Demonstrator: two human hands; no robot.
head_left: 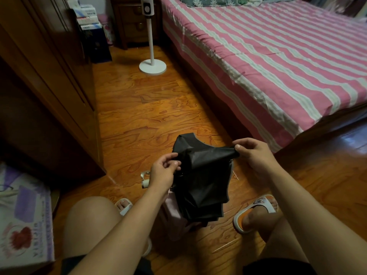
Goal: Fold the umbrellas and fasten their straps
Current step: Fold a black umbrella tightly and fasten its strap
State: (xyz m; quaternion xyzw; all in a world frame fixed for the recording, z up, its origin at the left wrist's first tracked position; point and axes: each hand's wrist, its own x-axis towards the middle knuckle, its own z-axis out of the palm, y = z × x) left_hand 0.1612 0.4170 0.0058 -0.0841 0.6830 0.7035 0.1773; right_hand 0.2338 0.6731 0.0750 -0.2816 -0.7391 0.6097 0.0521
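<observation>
Nearest, two bare knees frame the view, with feet in white slippers [256, 211] planted on the wooden floor [139, 108]. Between them hangs a black umbrella [202, 181], collapsed but loose, its canopy bunched over something pale pink beneath. The left hand [162, 171] pinches a fold of the black fabric at its left edge, thumb against fingertips; the right hand [252, 153] pinches the fabric's upper right corner the same way — the cloth drawn taut between the two. Just left of the left wrist a small pale handle-like piece [145, 179] lies on the floor. At the lower left sits a printed box [23, 215] with a red flower and writing too blurred to read. Farther off, a dark wardrobe [49, 76] stands on the left, a pink-and-white striped bed [268, 62] on the right, and a white fan stand [152, 62] between them — stacked boxes [87, 16] beyond bear illegible print.
</observation>
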